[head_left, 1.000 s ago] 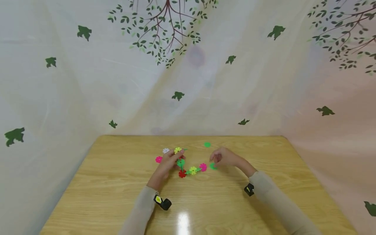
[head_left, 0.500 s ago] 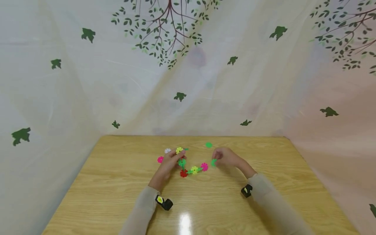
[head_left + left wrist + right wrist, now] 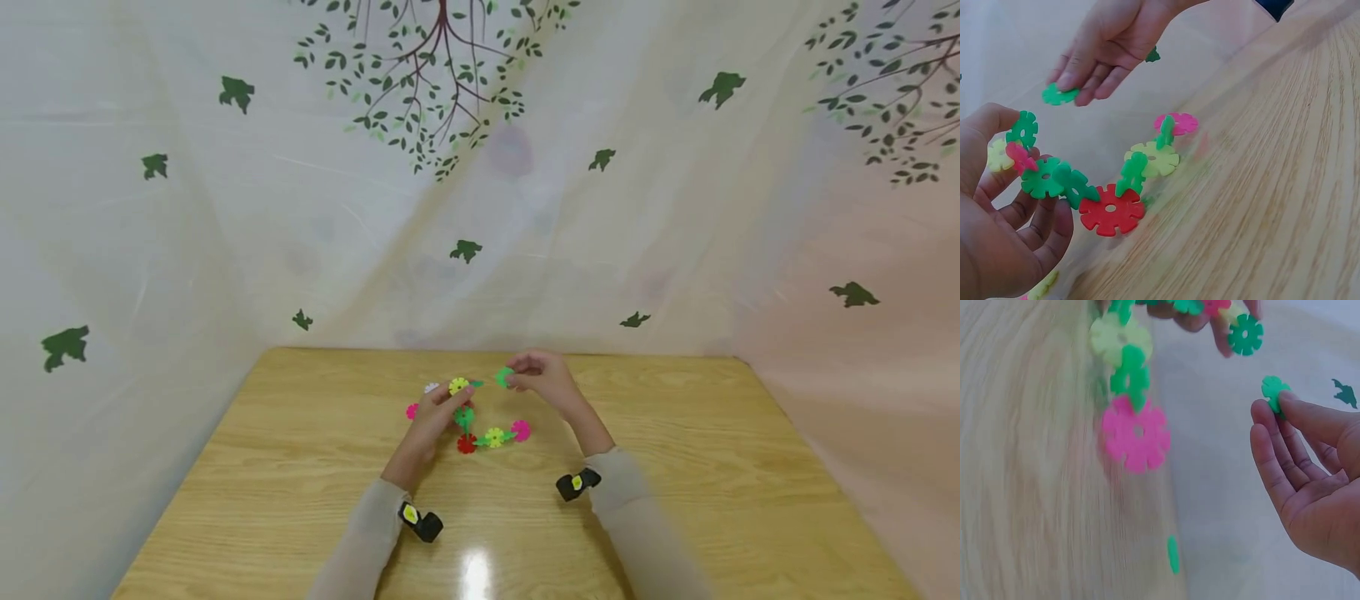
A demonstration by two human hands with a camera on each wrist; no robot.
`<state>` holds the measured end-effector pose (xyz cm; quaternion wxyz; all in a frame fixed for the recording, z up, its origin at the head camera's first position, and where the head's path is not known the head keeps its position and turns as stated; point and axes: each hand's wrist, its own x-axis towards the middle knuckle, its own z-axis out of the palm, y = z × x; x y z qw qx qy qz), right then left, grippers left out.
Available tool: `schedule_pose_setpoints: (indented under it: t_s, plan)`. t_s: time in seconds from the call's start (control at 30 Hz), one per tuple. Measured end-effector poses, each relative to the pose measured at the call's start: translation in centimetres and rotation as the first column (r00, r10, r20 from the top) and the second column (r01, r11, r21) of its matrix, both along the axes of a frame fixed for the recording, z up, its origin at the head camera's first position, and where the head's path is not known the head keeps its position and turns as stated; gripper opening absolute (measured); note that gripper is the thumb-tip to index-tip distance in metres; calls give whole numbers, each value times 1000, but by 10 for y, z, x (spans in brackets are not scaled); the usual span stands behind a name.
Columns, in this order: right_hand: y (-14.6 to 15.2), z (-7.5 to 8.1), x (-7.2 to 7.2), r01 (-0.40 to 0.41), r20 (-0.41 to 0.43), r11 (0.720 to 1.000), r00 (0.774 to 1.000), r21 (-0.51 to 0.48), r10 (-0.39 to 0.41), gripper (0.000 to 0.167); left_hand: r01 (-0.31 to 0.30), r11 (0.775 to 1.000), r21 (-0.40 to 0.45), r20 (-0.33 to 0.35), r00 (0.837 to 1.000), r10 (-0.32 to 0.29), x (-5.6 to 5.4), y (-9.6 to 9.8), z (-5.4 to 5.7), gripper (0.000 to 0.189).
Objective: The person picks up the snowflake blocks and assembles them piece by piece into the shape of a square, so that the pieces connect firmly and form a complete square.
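Note:
In the head view my left hand [image 3: 435, 417] grips a chain of slotted plastic snowflake discs. Its fingers hold the end with a yellow disc [image 3: 459, 387] and a green end disc [image 3: 1022, 129]. From there the chain runs through a red disc [image 3: 1112, 210] and another yellow disc [image 3: 494, 437] to a pink disc [image 3: 1137, 434] at its other end. My right hand [image 3: 551, 385] pinches a single green snowflake disc [image 3: 1274, 394] between thumb and fingers. This disc is apart from the chain, a short way right of the green end disc.
A white disc [image 3: 431, 388] and a pink disc [image 3: 412, 411] show behind the left hand. One more green disc [image 3: 1173, 554] lies on the wooden table [image 3: 285, 500]. A pale cloth with printed leaves [image 3: 360, 250] hangs beyond the table's far edge.
My right hand has taken the green disc up from beside the chain's pink end and moved it left and away from me, towards the left hand. The left hand keeps its hold.

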<state>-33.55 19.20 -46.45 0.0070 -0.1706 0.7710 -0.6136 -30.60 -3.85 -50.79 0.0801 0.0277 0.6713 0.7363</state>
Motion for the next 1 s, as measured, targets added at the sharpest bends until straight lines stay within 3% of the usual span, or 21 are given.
schedule_pose_setpoints:
  t_s: [0.3,0.73,1.0]
  plan:
    - [-23,-1,1,14,25,995,1000,-95,-12,24,-37,999,-28,0,999,37,0,1,3,40]
    - [-34,-14,7,26,45,995,999,-101,-21,21,-32,999,-34,-3,999,32,6,-3,-3,38]
    - [-38,-12,6,64,35,988,998,-139,-59,20,-44,998,-44,-33,999,43,1,-3,2,36]
